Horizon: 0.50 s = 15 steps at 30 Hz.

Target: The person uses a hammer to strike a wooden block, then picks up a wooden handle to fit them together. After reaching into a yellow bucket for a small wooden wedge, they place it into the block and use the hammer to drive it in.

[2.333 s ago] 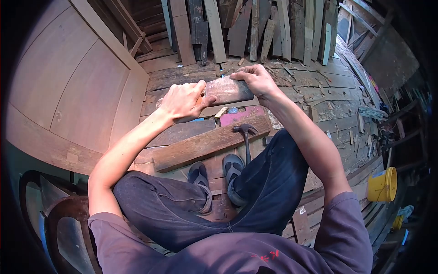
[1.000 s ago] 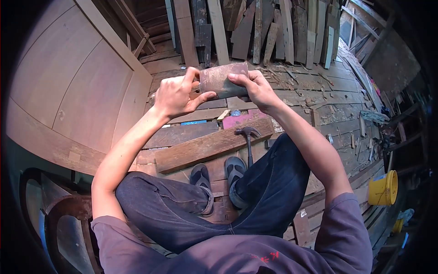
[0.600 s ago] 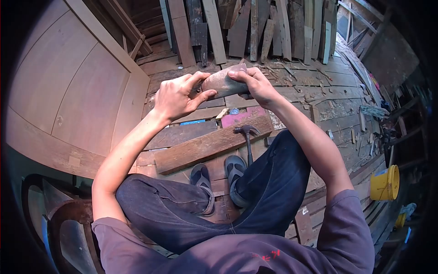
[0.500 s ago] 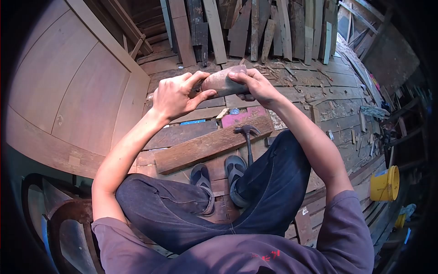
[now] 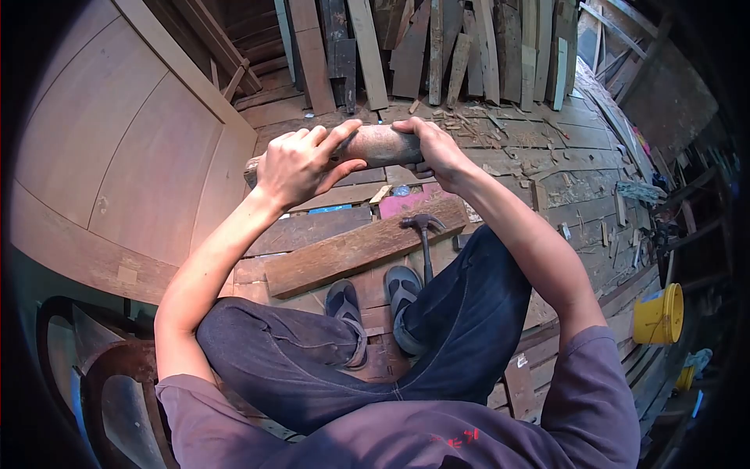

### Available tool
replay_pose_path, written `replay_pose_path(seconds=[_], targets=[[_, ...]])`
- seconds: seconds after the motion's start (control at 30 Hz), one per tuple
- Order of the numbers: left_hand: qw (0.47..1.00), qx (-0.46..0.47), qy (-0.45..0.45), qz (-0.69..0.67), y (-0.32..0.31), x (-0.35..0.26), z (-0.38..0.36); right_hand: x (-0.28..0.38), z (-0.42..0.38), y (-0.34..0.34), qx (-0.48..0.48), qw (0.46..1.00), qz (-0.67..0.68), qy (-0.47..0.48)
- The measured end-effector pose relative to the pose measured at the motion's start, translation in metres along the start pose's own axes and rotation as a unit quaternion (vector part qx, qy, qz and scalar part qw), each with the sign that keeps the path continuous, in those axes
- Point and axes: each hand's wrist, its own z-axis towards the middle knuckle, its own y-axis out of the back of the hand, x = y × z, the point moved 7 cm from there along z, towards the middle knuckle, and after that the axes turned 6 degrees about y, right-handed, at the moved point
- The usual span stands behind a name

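Both hands hold a rounded, brownish-grey piece [image 5: 379,146] level above the floor. My left hand [image 5: 305,166] is closed round its left part, thumb below and fingers above. A wooden end [image 5: 251,171] sticks out left of that hand; whether it is one body with the rounded piece I cannot tell. At the right end, my right hand [image 5: 439,155] grips with the thumb on top and the other fingers underneath. Below the hands lies a thick wooden beam [image 5: 359,248] on the floor, and a hammer [image 5: 424,225] rests with its head on it.
Upright boards [image 5: 437,55] lean along the back. A large panelled wooden piece [image 5: 133,148] stands at left, above a dark curved chair-like frame [image 5: 117,367]. Wood scraps [image 5: 500,123] litter the planked floor. A yellow bucket [image 5: 658,314] is at right. Two shod feet rest near the beam.
The rounded piece has turned from tilted to nearly level. My right hand has shifted slightly down, its thumb now along the top edge. The wooden end at left has come into view.
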Motion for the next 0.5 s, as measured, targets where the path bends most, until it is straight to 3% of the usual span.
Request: replay_pose_path(seconds=[0.13,0.37,0.47,0.5], targets=[[0.999,0.046,-0.003,-0.007,-0.005,-0.001,0.001,0.000,-0.001,-0.002,0.014,1.000,-0.003,-0.024],[0.961,0.176,0.114,-0.181,-0.027,0.006,0.002,-0.014,-0.004,0.000,-0.008,0.992,0.014,-0.129],[0.942,0.183,0.168,-0.228,-0.034,0.011,0.000,-0.010,-0.003,0.004,-0.021,0.996,-0.006,-0.092],[0.920,0.227,0.201,-0.248,-0.040,0.016,-0.002,-0.005,0.000,0.004,-0.022,0.998,-0.046,-0.029]])
